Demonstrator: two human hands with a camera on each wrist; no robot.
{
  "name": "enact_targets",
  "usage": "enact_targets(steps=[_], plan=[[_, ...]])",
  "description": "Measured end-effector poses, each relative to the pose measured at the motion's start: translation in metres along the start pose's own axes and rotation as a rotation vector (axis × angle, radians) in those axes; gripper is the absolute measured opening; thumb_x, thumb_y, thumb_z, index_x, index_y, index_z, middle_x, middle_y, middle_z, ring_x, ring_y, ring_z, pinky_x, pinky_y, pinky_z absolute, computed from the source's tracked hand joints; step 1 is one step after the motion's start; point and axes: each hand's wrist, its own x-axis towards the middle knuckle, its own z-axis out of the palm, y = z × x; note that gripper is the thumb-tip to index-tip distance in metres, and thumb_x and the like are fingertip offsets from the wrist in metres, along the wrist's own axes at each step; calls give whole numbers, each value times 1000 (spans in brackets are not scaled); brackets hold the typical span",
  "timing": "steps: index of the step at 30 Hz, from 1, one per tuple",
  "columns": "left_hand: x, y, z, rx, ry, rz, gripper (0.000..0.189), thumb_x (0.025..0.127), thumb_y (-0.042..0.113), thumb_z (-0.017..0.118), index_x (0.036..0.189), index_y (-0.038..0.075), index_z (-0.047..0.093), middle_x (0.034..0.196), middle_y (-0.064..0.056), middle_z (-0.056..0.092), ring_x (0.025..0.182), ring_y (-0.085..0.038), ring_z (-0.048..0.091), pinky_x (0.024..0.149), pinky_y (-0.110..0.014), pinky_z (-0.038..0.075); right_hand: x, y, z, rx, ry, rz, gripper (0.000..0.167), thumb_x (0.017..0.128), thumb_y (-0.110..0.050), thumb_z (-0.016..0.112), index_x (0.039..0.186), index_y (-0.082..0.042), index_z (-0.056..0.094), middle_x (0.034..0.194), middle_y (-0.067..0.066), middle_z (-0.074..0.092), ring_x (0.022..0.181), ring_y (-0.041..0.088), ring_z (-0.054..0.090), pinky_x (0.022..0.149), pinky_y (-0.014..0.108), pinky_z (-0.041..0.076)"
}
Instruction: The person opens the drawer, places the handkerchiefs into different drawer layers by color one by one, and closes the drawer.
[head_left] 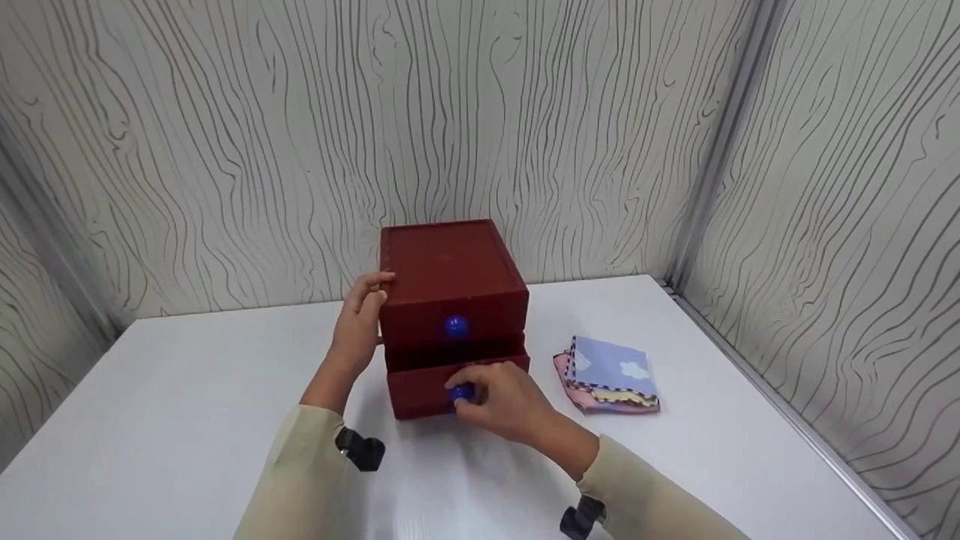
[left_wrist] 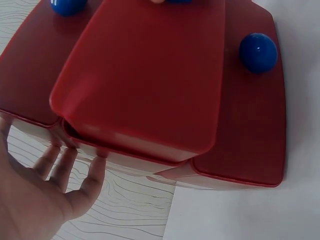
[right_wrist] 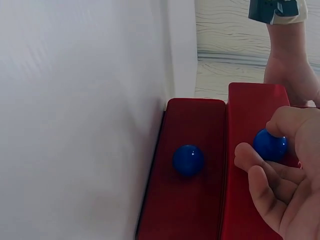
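A dark red cabinet [head_left: 450, 262] with drawers and round blue knobs stands on the table. Its middle drawer [left_wrist: 150, 75] juts out, while the top drawer [head_left: 420, 322] and the bottom drawer [right_wrist: 175, 200] sit flush. My right hand [head_left: 506, 401] pinches the blue knob [right_wrist: 270, 146] of the pulled-out drawer between thumb and fingers. On the cabinet's left side rests my left hand [head_left: 360, 326], its fingers [left_wrist: 92, 180] extended against the side wall. The bottom drawer is hidden behind the middle one in the head view.
Right of the cabinet lies a folded cloth [head_left: 611, 367] in blue, pink and yellow with a striped edge. Behind stands a patterned wall panel [head_left: 315, 150], with another panel [head_left: 855, 225] along the right. The white table [head_left: 225, 420] extends in front.
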Motion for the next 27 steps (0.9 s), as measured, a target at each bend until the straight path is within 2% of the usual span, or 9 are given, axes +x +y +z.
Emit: enact_targets(steps=[4,10,17,27], plan=[[-1,1,0,-9,-13,-5,37,103,23,28,134,19,47,139,-13,40,114,-35,55,77,-49,55,-5,-3,-1,-5,-22,-8,17,83,-19,70,99,-18,75,85,-9,70,68,2,51,63,17,47],[-2,1,0,22,-8,1,37,103,24,28,134,20,48,137,-13,42,113,-35,56,75,-47,56,-15,-8,-2,-30,-45,-31,17,84,-19,70,100,-18,75,89,-8,72,68,1,52,66,16,48],[-1,3,0,18,-8,12,37,102,22,28,134,19,47,136,-13,43,112,-35,57,74,-46,56,-25,-14,-4,-95,-39,-113,16,82,-19,70,98,-17,75,83,-7,72,65,-1,49,61,14,44],[-3,2,0,32,3,13,36,102,21,29,133,19,48,135,-13,45,112,-35,57,73,-46,57,-38,-16,-6,-165,-33,-191,15,84,-19,70,98,-18,73,78,-8,71,64,-2,51,62,12,45]])
